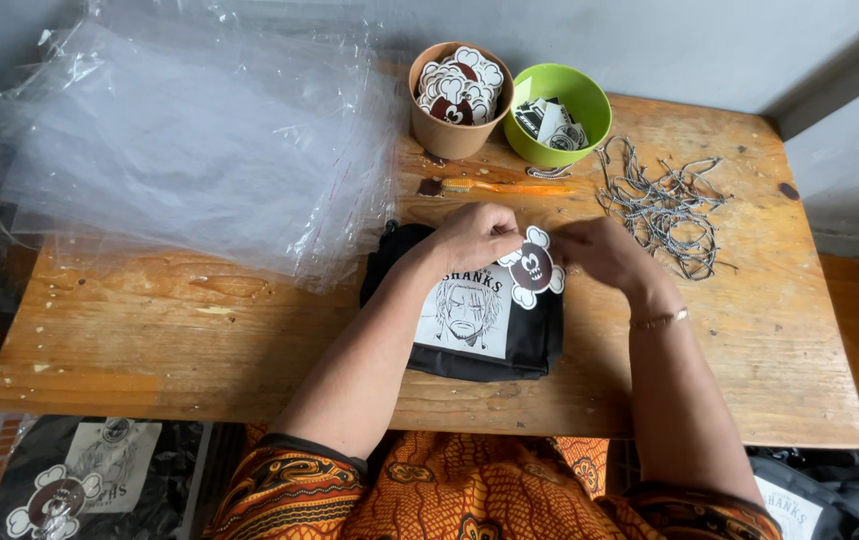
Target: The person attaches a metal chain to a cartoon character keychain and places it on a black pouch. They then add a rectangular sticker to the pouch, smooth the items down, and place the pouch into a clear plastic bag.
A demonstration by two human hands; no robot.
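Head view: both hands' fingers, left hand (477,236) and right hand (602,250), apparently pinch an upright skull-and-crossbones tag (533,268) over the folded black shirt (490,330).

Upper left of the frame: heap of clear plastic bags (180,150) on worn wooden table (150,340). Top centre: brown paper cup (450,135) of skull tags, lime-green bowl (590,110) of cards. Upper right: tangled grey-white cords (665,205). Lower left: bagged black garment (90,490).

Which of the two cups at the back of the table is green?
The right-hand, wider cup is bright green and holds dark printed tags; the brown paper cup left of it holds skull-shaped tags.
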